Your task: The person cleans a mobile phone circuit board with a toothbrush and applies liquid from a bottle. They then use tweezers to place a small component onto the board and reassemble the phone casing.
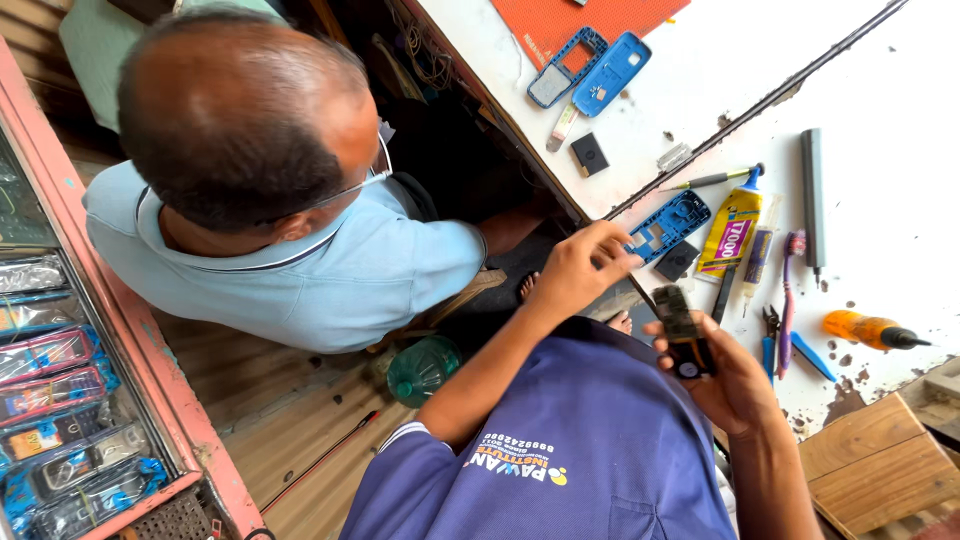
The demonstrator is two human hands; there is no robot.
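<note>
My right hand holds a dark, stripped mobile phone body upright over my lap, its inner side facing me. My left hand reaches to the white worktable, fingertips pinched on the near corner of a blue phone frame lying there. A small black square part lies just beside that frame. My purple shirt fills the bottom of the view.
A yellow glue tube, toothbrush, blue-handled pliers, orange-handled screwdriver and grey rod lie on the table. Two blue phone covers sit further off. A person in a light blue shirt sits at left by a phone display case. A green bottle lies below.
</note>
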